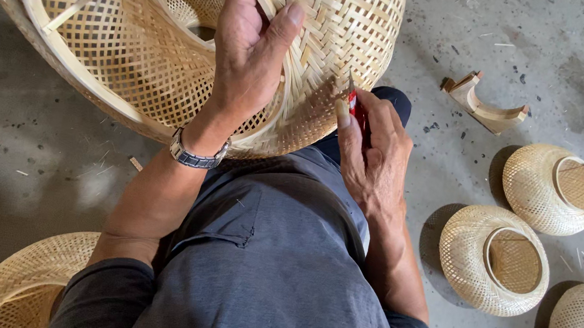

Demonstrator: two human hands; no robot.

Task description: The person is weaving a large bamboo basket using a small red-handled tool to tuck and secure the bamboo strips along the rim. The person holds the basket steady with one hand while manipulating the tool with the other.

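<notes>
Grey trousers (pixel 274 257) sit below the woven basket (pixel 173 48), whose rim the left hand (pixel 245 56) grips while the right hand (pixel 373 155), nearer, clasps a red knife (pixel 357 109) touching its right edge.

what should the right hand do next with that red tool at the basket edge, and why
Probably draw the red-handled tool along the rim: the right hand holds its blade at the big woven basket edge, while the left hand grips the rim steady.
</notes>
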